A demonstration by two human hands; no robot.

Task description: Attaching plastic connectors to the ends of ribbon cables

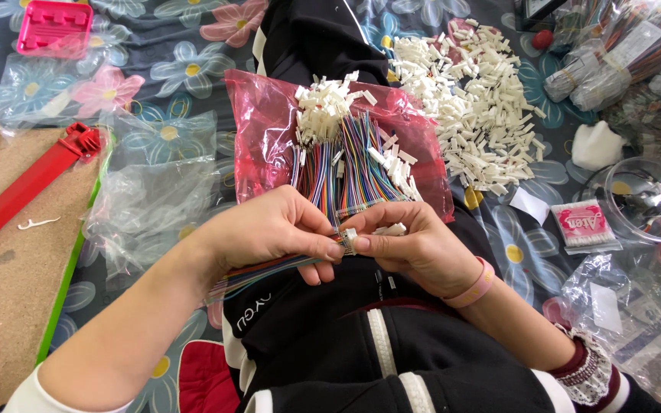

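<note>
Two hands meet over the lap: left hand (pixel 273 229) and right hand (pixel 411 245) both pinch one white connector (pixel 348 240) between fingertips, wires (pixel 269 268) trailing left.

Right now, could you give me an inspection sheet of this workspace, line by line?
Surface: flowered blanket, with a red plastic sheet on the lap.
Job's things: small white connector pinched between both hands; coloured wire bundle on the sheet.
Clutter: heap of white connectors, clear bags, pink tray, red plastic bar, cork board.
Grippers: left hand and right hand, fingertips meeting on the connector.
Cables: more wire bundles in bags.
Surroundings: clear round tub.
</note>
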